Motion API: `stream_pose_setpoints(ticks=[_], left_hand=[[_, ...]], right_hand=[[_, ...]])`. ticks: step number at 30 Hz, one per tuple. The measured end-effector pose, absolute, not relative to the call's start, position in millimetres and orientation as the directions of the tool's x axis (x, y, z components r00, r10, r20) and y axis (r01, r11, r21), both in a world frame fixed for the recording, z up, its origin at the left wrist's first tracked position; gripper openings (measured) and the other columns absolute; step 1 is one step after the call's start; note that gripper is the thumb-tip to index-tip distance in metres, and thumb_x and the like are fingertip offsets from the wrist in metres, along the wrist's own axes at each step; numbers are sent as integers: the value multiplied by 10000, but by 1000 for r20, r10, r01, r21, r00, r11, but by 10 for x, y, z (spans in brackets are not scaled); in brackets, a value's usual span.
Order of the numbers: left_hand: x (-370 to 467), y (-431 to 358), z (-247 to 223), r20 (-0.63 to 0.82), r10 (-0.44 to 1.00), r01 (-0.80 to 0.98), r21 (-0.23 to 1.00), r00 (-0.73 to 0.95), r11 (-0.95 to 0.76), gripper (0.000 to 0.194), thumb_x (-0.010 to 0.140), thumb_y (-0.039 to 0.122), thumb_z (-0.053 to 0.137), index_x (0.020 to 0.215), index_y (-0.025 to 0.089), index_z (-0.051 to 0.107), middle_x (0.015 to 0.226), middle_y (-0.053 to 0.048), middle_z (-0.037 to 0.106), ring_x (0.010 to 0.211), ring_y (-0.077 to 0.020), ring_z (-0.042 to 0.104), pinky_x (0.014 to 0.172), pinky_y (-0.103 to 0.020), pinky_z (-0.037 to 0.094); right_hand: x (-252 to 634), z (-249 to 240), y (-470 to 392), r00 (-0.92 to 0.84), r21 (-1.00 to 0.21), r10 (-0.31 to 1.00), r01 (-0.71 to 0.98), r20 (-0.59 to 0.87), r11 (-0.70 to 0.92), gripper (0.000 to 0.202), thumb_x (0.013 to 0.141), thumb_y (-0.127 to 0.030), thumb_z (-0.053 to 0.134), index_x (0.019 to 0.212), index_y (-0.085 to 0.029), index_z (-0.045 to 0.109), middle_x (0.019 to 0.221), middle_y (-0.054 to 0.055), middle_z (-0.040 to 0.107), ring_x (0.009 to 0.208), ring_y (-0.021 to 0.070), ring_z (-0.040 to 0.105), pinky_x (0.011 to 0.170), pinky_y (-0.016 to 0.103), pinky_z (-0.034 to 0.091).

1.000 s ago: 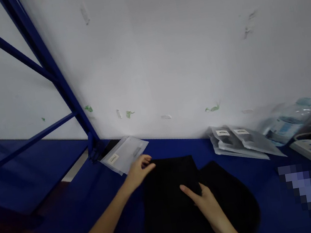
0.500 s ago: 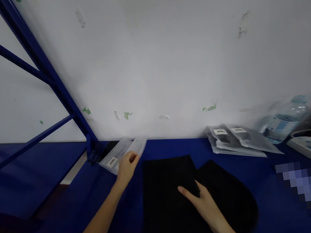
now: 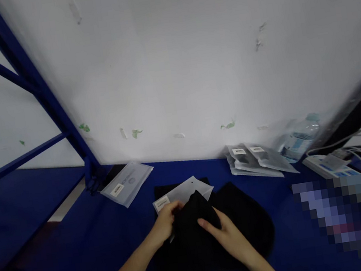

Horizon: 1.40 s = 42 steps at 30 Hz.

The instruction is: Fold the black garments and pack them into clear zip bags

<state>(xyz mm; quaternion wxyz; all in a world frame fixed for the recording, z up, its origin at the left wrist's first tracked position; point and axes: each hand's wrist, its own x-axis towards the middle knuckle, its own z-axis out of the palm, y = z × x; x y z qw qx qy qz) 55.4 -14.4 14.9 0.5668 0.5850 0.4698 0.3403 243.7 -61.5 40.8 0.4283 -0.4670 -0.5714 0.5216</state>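
Folded black cloth (image 3: pixel 197 232) is raised to a point between my two hands. My right hand (image 3: pixel 227 232) grips its right side, thumb on top. My left hand (image 3: pixel 166 221) is closed at the cloth's left edge, beside a translucent plastic bag (image 3: pixel 184 191) with a white label; whether its fingers pinch the bag, the cloth or both is hidden. The bag lies over more black cloth, partly behind the raised piece. Another piece of black fabric (image 3: pixel 246 211) with a rounded edge lies to the right.
More labelled translucent bags lie at the back left (image 3: pixel 129 181) and back right (image 3: pixel 256 165) of the blue table (image 3: pixel 284 237). Beyond the right ones are a plastic bottle (image 3: pixel 299 138) and a power strip (image 3: pixel 331 167) with white cables. A blue metal frame (image 3: pixel 51 109) stands left.
My left hand has brought a bag from the back-left pile onto the black cloth. The cloth in my right hand is now lifted and bent. The view has shifted slightly right.
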Motion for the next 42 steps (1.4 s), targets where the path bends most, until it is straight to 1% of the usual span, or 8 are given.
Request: stream_pose_setpoints(ticks=[9,15,17,20,25,32,39,42], left_hand=[[612,-207,183,135,976,356,915,171,-189,157,845,304,549,725,213,594,717,4,575,694,-178,537,673,-288,397],[644,-340,247,361,902,558,709,238,-431,190,938,243,435,825,232,586,803,-27,572,726,-186,557,692,-293,424],[639,-353,226,391,873,582,653,291,-486,209,956,233,410,862,232,597,825,-41,584,735,-190,577,697,-295,436],[615,-361,186,431,812,594,554,395,-583,230,972,221,391,919,234,615,859,-54,603,775,-199,602,721,-302,455],[644,-380,178,431,736,663,337,522,-668,268,998,186,319,949,186,583,850,-54,587,742,-191,596,671,-313,490],[733,-365,238,344,697,705,127,629,-698,255,982,121,316,870,165,540,802,-47,566,707,-192,600,593,-298,499],[819,-325,311,374,735,730,190,565,-657,232,980,150,332,892,174,545,816,-42,584,694,-187,616,610,-297,510],[887,-347,329,373,705,687,204,604,-697,244,964,112,330,881,170,552,831,-50,590,750,-196,619,660,-304,515]], right_hand=[[2433,140,-564,-144,-867,985,476,90,149,253,859,-260,495,1077,-209,615,808,38,707,745,229,699,656,295,522],[2274,208,-538,-77,-567,996,818,52,93,385,758,-78,549,1129,-155,616,795,125,729,764,303,715,679,363,529],[2294,217,-494,-50,-671,998,738,47,68,357,749,-103,576,1094,-167,640,835,120,735,772,291,716,662,347,535],[2386,185,-412,-33,-940,991,323,-126,-109,300,797,-316,592,1056,-179,658,884,90,739,725,255,715,527,298,531],[2455,72,-349,57,-914,938,-249,-343,-319,458,673,-471,721,984,-137,686,773,79,741,749,263,711,557,296,535],[2416,54,-348,159,-893,930,-371,-330,-253,444,613,-436,782,947,-156,699,755,64,737,778,284,705,602,307,529],[2282,48,-476,-1,-743,905,-571,-426,-351,257,590,-268,823,720,-199,613,716,-1,670,761,184,673,683,267,524],[2139,14,-373,-13,-765,949,-588,-316,-263,236,575,-243,799,692,-197,599,685,0,658,747,190,660,702,292,525]])
